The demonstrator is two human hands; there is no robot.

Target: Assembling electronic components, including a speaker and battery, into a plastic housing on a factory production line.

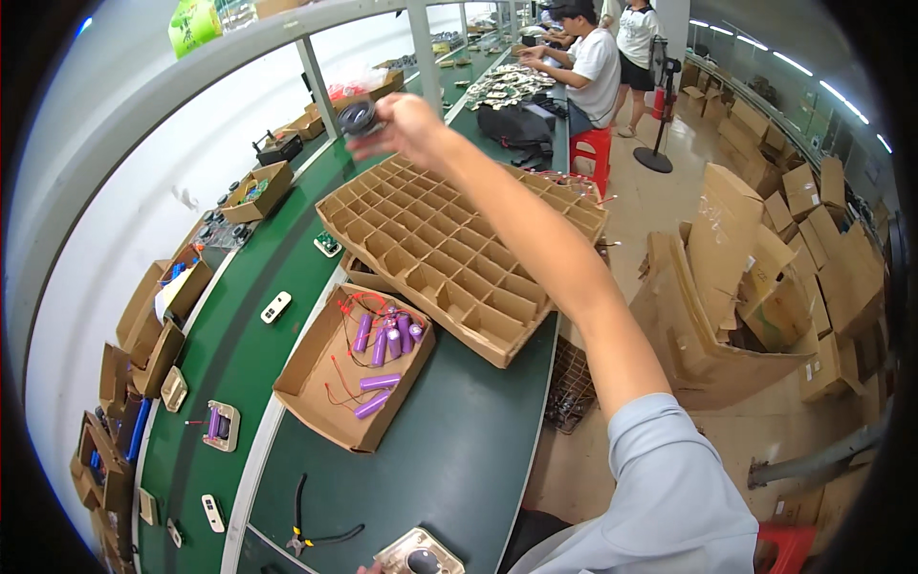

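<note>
My right arm stretches up over the divided cardboard tray, and the fingers of my right hand [406,129] are closed on a small round black speaker [359,118], slightly blurred. At the bottom edge, a cream plastic housing [442,548] with a round dark part in it is held by my left hand [370,569], of which only fingertips show. Black-and-yellow cutting pliers [298,538] lie on the green table left of that housing. Beyond them stands an open cardboard box [311,397] with several purple battery cells [380,346] with red wires.
The divided cardboard tray [421,239] overhangs the battery box. On the green conveyor [229,364] at left lie several cream housings [221,426]. Parts boxes [258,191] line its far side. Co-workers [588,72] are at the back; large cartons [717,297] stand on the right floor.
</note>
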